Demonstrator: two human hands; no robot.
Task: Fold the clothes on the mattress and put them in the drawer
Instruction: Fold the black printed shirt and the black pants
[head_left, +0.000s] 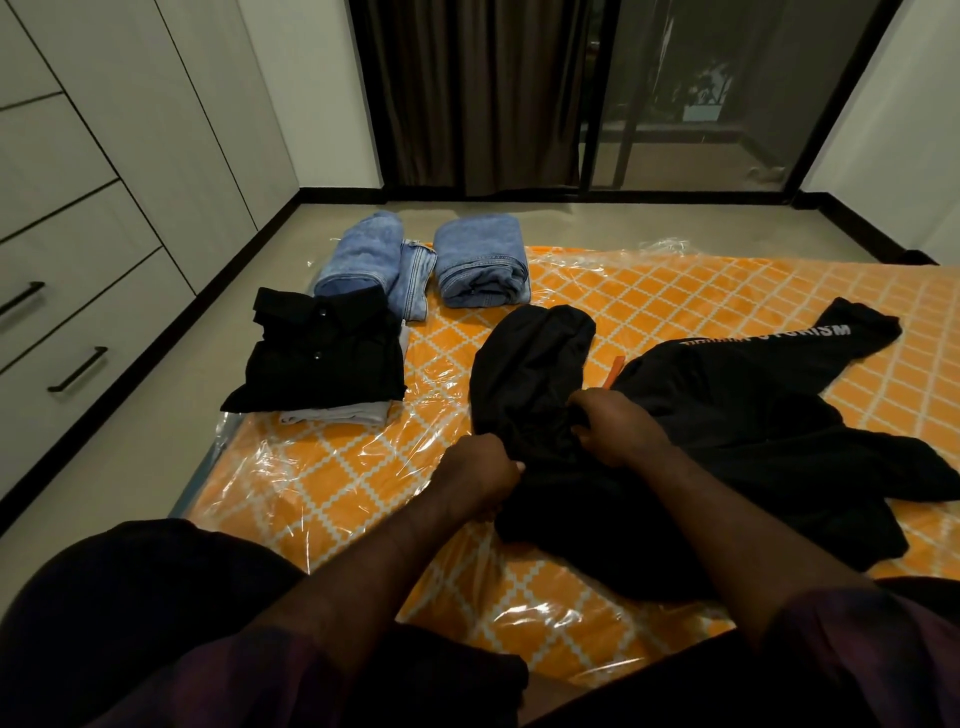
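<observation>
Orange mattress (675, 291), plastic-wrapped, with folded stacks at upper left.
Left hand (475, 470) and right hand (615, 428) both grip the black hoodie (727, 415), bunched at centre frame.

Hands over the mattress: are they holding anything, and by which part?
Both hold the black hooded top. The left hand and right hand each grip bunched cloth just below its hood, near the neck.
</observation>
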